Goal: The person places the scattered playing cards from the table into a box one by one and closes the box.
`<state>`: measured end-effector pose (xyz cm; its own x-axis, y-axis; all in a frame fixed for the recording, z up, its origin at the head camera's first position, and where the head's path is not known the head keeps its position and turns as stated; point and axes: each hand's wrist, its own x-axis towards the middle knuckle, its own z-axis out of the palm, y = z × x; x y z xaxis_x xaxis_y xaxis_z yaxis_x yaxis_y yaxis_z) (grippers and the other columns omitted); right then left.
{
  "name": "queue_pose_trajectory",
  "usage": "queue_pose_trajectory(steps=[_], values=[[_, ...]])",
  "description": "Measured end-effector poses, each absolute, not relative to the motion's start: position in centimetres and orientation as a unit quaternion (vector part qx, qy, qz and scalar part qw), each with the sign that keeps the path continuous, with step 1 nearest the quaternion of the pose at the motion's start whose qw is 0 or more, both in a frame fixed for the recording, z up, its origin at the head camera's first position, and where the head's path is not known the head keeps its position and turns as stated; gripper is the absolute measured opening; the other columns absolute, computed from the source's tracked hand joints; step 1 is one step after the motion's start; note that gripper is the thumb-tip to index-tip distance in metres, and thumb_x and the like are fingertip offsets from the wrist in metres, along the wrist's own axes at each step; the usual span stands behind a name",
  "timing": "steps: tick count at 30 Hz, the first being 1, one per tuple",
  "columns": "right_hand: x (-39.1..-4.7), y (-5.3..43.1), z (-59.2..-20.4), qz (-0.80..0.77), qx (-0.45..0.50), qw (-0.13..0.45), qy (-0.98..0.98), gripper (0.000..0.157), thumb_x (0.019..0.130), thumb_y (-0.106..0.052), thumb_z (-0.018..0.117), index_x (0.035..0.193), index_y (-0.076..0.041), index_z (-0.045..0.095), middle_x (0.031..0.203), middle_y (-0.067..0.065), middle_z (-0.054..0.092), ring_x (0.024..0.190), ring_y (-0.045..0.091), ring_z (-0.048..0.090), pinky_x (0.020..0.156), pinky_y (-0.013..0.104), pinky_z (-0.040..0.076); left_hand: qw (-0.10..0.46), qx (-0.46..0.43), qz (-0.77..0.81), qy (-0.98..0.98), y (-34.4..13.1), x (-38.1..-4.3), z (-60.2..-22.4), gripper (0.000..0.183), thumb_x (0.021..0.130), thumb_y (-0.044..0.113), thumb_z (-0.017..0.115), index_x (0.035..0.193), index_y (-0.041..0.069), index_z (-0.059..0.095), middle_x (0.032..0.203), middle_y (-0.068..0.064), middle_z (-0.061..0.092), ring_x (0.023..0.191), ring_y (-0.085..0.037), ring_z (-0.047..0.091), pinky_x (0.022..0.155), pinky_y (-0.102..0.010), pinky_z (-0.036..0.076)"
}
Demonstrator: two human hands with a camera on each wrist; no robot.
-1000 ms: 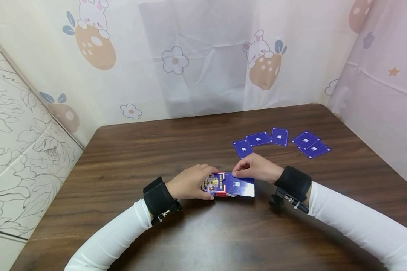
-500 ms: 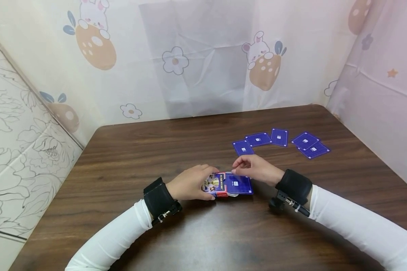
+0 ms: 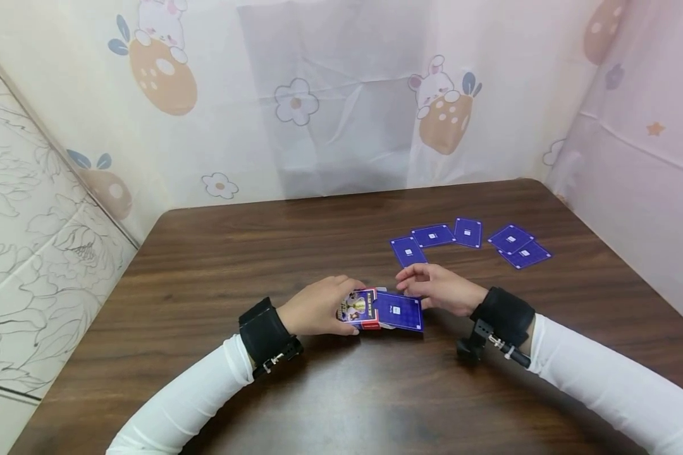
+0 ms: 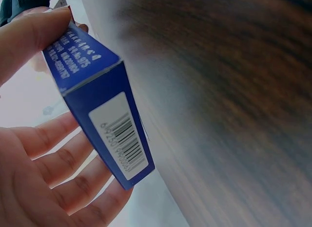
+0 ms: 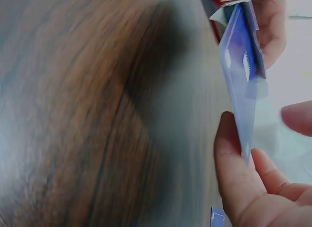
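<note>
In the head view my left hand [image 3: 321, 306] grips a red and blue playing-card box [image 3: 360, 308], thumb on the near side and fingers on the far side. The left wrist view shows the barcode end of that box [image 4: 117, 129]. Out of its right end juts a blue-backed playing card [image 3: 399, 311], partly still inside. My right hand [image 3: 444, 289] is at the card's outer end, fingers bent. In the right wrist view, fingers [image 5: 231, 158] touch the card's end from below, while one fingertip stands apart from it.
Several blue cards [image 3: 432, 235] lie face down at the back right of the dark wooden table [image 3: 250, 246]. Two of them overlap [image 3: 525, 254]. A patterned cloth [image 3: 353, 126] hangs behind the table, with another at the right.
My right hand has slid from the card's far edge beside the box to its outer right end, its fingers spreading a little. My left hand keeps its hold on the box.
</note>
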<state>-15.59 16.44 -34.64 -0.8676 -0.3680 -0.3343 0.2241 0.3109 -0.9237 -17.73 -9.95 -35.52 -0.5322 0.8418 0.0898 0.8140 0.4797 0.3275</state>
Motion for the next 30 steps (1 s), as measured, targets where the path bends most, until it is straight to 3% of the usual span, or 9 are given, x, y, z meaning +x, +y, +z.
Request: queue_pose_trajectory(steps=[4,11,19,30], values=[[-15.5,16.4,-34.7,-0.593,-0.047,0.24,0.767,0.041,0.086,-0.001,0.052,0.123,0.006,0.036,0.115,0.022,0.046,0.095,0.027,0.047,0.073,0.032,0.044,0.046,0.479,0.16,0.862,-9.9,-17.7,-35.5,0.071,0.07,0.041,0.073,0.127,0.01,0.043,0.111,-0.001,0.054,0.095,-0.011,0.047,0.08,-0.027,0.039],[-15.6,15.8,-34.6,-0.602,-0.028,0.218,0.768,0.041,0.084,0.001,0.057,0.121,0.006,0.039,0.112,0.026,0.047,0.095,0.026,0.05,0.078,0.032,0.044,0.044,0.478,0.159,0.863,-9.9,-17.6,-35.6,0.071,0.069,0.041,0.074,0.126,0.01,0.044,0.111,-0.001,0.054,0.095,-0.011,0.047,0.08,-0.027,0.04],[-15.6,14.6,-34.5,-0.598,-0.034,0.195,0.777,0.039,0.083,0.0,0.059,0.118,0.007,0.042,0.102,0.019,0.052,0.09,0.024,0.054,0.076,0.032,0.045,0.042,0.481,0.163,0.86,-9.7,-17.4,-35.4,0.071,0.07,0.042,0.074,0.126,0.01,0.044,0.11,-0.002,0.054,0.093,-0.011,0.047,0.078,-0.026,0.041],[-15.4,14.3,-34.5,-0.582,-0.084,0.181,0.788,0.031,0.089,-0.008,0.054,0.114,0.007,0.044,0.1,0.015,0.054,0.093,0.025,0.051,0.082,0.036,0.042,0.045,0.482,0.161,0.86,-9.5,-17.2,-35.2,0.071,0.07,0.041,0.073,0.127,0.009,0.044,0.113,-0.002,0.054,0.097,-0.011,0.048,0.082,-0.027,0.04]])
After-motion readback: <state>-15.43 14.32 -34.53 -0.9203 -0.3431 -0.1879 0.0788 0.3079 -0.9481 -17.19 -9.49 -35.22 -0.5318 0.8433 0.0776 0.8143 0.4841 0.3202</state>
